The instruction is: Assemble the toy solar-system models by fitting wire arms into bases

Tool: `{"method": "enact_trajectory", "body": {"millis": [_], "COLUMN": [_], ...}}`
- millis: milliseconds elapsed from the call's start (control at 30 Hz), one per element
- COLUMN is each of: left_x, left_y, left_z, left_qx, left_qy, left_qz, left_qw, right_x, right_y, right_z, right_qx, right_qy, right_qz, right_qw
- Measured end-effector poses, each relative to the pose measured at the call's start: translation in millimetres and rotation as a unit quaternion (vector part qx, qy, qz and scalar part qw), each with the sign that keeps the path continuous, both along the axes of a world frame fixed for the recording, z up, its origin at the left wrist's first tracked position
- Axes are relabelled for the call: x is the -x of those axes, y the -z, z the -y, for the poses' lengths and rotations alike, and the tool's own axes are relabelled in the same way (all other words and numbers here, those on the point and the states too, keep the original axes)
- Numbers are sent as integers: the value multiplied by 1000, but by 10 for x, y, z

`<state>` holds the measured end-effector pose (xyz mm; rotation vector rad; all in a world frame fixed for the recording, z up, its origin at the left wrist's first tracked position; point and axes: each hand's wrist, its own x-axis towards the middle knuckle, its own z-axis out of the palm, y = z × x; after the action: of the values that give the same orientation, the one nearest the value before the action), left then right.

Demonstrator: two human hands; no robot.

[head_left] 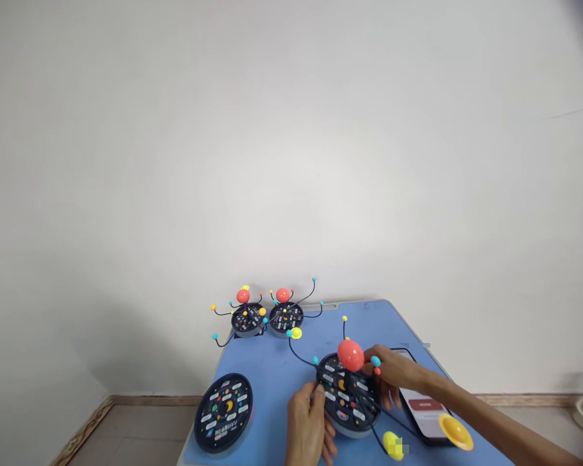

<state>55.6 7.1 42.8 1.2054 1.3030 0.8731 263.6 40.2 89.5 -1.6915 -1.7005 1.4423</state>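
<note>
A round black base [348, 414] with printed labels stands on the blue table, bearing a red ball [350, 355] and curved black arms tipped with coloured balls. My left hand [307, 424] grips the near left rim of this base, thumb on top and fingers below. At the base's right side is my right hand [393, 372], its fingers bent against the rim and partly hidden behind the blue and red balls. A yellow ringed ball [455, 432] hangs at the lower right on one arm, and a yellow ball [393, 445] at the front.
Two assembled models with red balls [243, 296] [282, 295] stand at the table's back left. A bare round base [224, 414] lies at the front left. A phone [425, 414] with a lit screen lies on the blue table [369, 317], right of the held base. Behind is a white wall.
</note>
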Motion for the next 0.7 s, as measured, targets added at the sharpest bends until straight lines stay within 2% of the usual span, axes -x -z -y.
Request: {"method": "enact_trajectory", "body": {"millis": [133, 367, 533, 700], "left_x": [-271, -823, -1109, -1219], "left_y": [-240, -461, -412, -287], "left_z": [-184, -709, -1083, -1305], "left_qx": [-30, -27, -17, 2], "left_qy": [40, 91, 92, 81], "left_qz": [-13, -29, -54, -99], "left_qw": [999, 995, 994, 992], "right_x": [-305, -894, -1109, -1166], "right_y": [-172, -377, -351, -112], "right_z": [-83, -281, -517, -804], "right_qx": [-22, -54, -55, -53], "right_qy": [23, 77, 101, 109], "right_qz": [4, 22, 49, 75], "right_qw": [1000, 995, 992, 990]}}
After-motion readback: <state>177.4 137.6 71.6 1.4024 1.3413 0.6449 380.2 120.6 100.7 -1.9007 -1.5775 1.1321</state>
